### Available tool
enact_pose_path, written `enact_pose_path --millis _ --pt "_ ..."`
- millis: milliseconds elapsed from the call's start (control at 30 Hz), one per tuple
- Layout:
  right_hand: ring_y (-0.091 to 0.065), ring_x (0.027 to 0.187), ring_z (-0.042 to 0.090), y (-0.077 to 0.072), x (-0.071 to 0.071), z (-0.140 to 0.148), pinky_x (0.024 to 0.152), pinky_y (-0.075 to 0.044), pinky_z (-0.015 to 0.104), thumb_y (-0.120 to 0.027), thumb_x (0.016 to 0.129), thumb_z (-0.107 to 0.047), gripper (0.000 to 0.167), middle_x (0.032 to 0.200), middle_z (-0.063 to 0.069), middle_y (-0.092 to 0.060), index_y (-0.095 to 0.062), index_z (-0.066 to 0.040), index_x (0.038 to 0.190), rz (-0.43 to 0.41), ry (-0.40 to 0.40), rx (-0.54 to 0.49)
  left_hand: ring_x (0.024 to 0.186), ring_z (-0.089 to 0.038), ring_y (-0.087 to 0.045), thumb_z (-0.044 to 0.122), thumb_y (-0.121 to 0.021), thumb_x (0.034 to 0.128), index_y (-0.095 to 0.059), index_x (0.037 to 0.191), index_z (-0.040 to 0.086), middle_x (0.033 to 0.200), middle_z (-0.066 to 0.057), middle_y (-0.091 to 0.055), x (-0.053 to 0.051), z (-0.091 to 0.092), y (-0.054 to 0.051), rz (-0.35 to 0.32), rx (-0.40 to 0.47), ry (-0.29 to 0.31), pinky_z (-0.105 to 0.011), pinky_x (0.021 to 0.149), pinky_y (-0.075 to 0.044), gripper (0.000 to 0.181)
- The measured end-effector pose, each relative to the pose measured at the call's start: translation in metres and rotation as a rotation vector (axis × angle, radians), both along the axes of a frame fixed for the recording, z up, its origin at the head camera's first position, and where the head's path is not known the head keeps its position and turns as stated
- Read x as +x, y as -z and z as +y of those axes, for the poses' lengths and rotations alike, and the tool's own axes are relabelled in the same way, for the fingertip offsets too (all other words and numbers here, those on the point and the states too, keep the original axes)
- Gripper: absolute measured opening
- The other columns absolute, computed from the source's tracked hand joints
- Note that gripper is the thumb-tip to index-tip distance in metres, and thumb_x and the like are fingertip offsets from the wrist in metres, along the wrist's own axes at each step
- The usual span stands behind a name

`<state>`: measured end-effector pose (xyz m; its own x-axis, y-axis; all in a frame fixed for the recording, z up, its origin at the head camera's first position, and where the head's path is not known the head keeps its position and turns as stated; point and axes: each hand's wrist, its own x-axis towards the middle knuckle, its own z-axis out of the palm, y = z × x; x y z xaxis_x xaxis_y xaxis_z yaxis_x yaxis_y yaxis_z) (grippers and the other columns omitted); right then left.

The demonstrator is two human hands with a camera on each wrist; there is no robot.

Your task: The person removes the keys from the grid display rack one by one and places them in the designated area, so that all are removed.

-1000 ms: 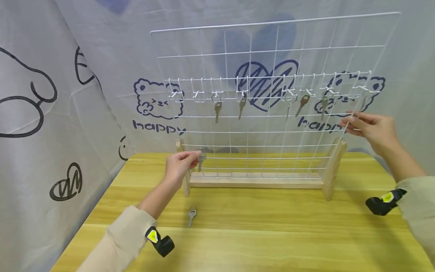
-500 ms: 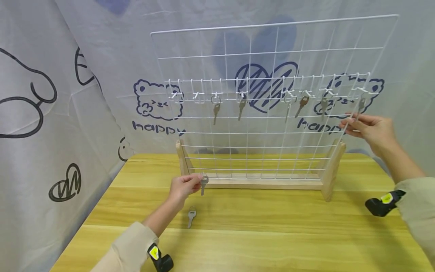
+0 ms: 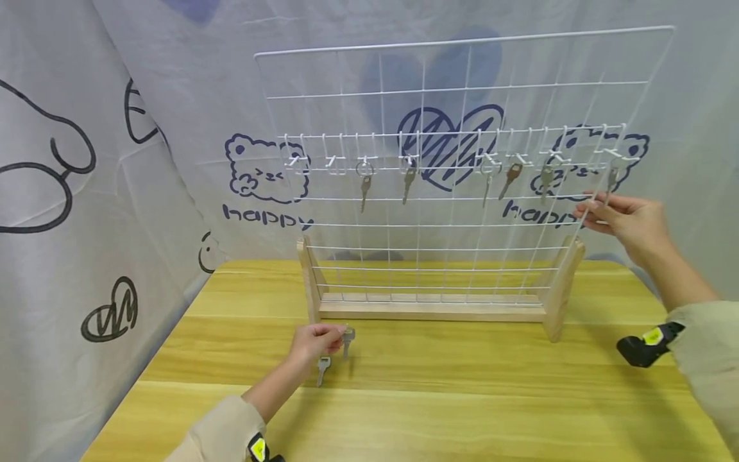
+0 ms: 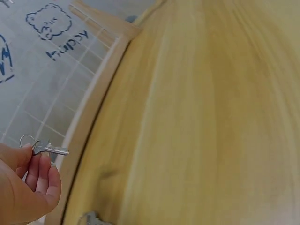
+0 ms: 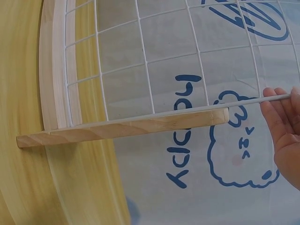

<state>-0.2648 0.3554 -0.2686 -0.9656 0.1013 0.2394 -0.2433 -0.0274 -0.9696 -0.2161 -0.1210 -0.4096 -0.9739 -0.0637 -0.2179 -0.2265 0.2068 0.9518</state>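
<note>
My left hand (image 3: pixel 316 340) pinches one key (image 3: pixel 348 335), best held clear of the loose key (image 3: pixel 324 364) just below that hand, while my right hand (image 3: pixel 633 221), well apart, grips and should steady the wire rack (image 3: pixel 433 314).

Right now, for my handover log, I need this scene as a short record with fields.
left hand: pinches a ringed key above the table
right hand: holds the right edge of the wire grid
base: wooden stand, on the table
hanging keys: six, on hooks
bare hooks: two, leftmost
loose key: on the table, near the left hand
</note>
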Motion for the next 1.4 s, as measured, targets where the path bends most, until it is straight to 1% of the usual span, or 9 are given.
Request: enact_pose_path --millis 167,300,433,533,667,900,1067,1167,1400 --pt "-0.067 0.070 0.001 0.000 -0.001 0.000 0.062 -0.056 0.014 -0.064 0.085 -0.014 0.013 0.074 -0.011 -0.072 -0.071 -0.024 0.083 -0.006 0.026 0.041 0.068 -0.011 -0.062 0.004 -0.060 0.0880 -0.067 0.094 -0.008 0.079 -0.008 -0.067 0.007 0.000 0.012 -0.004 -0.038 0.042 -0.032 0.074 -0.059 0.015" --pt "-0.068 0.071 0.002 0.004 -0.006 -0.008 0.064 -0.056 0.014 -0.063 0.086 -0.014 0.015 0.075 -0.011 -0.072 -0.071 -0.026 0.084 0.002 0.009 0.051 0.066 -0.011 -0.063 0.001 -0.059 0.0876 -0.066 0.091 -0.010 0.083 -0.012 -0.068 0.014 -0.006 0.021 0.001 -0.082 0.064 -0.030 0.069 -0.060 0.013" --pt "-0.067 0.072 0.001 0.008 -0.011 -0.017 0.066 -0.056 0.014 -0.063 0.086 -0.016 0.015 0.075 -0.013 -0.072 -0.071 -0.028 0.083 0.001 0.004 0.081 0.062 -0.012 -0.063 -0.003 -0.058 0.0872 -0.065 0.090 -0.012 0.082 -0.016 -0.068 0.021 -0.013 0.026 -0.019 -0.124 0.064 -0.029 0.065 -0.060 0.012" --pt "-0.067 0.070 0.001 0.009 -0.011 -0.019 0.065 -0.056 0.014 -0.063 0.086 -0.015 0.016 0.073 -0.013 -0.071 -0.071 -0.029 0.082 0.011 0.021 0.080 0.062 -0.012 -0.063 -0.004 -0.058 0.0870 -0.065 0.090 -0.012 0.083 -0.017 -0.068 0.023 -0.014 0.027 -0.025 -0.157 0.091 -0.029 0.065 -0.060 0.011" --pt "-0.068 0.070 0.001 0.009 -0.009 -0.018 0.065 -0.056 0.014 -0.063 0.086 -0.015 0.016 0.073 -0.013 -0.071 -0.071 -0.028 0.082 0.014 0.026 0.072 0.060 -0.012 -0.063 -0.007 -0.058 0.0856 -0.064 0.087 -0.013 0.080 -0.019 -0.068 0.022 -0.014 0.028 0.009 -0.217 0.118 -0.028 0.062 -0.060 0.009" --pt "-0.066 0.071 0.000 0.005 -0.008 -0.013 0.066 -0.056 0.013 -0.063 0.086 -0.019 0.014 0.074 -0.016 -0.071 -0.070 -0.031 0.082 0.001 0.053 0.128 0.057 -0.013 -0.063 -0.008 -0.060 0.0830 -0.065 0.081 -0.013 0.074 -0.020 -0.068 0.016 -0.012 0.026 0.059 -0.309 0.128 -0.027 0.056 -0.059 0.007" --pt "-0.067 0.070 0.000 0.003 -0.004 -0.009 0.065 -0.056 0.014 -0.063 0.087 -0.017 0.015 0.074 -0.014 -0.071 -0.071 -0.028 0.082 0.017 0.052 0.106 0.057 -0.014 -0.064 -0.009 -0.060 0.0828 -0.065 0.082 -0.013 0.077 -0.022 -0.068 0.012 -0.010 0.024 0.070 -0.360 0.147 -0.026 0.055 -0.058 0.007" --pt "-0.067 0.071 0.000 0.002 -0.002 -0.007 0.065 -0.056 0.014 -0.063 0.087 -0.016 0.014 0.075 -0.013 -0.071 -0.071 -0.027 0.083 0.027 0.045 0.096 0.055 -0.014 -0.064 -0.009 -0.061 0.0821 -0.065 0.082 -0.013 0.075 -0.023 -0.068 0.011 -0.007 0.024 0.097 -0.395 0.172 -0.025 0.052 -0.058 0.007" --pt "-0.067 0.071 0.000 0.000 0.001 -0.002 0.065 -0.056 0.013 -0.063 0.087 -0.017 0.014 0.075 -0.014 -0.071 -0.071 -0.028 0.083 0.014 0.053 0.094 0.049 -0.010 -0.057 -0.008 -0.063 0.0806 -0.066 0.076 -0.011 0.066 -0.015 -0.066 0.008 0.001 0.026 0.172 -0.483 0.224 -0.021 0.044 -0.052 0.006"
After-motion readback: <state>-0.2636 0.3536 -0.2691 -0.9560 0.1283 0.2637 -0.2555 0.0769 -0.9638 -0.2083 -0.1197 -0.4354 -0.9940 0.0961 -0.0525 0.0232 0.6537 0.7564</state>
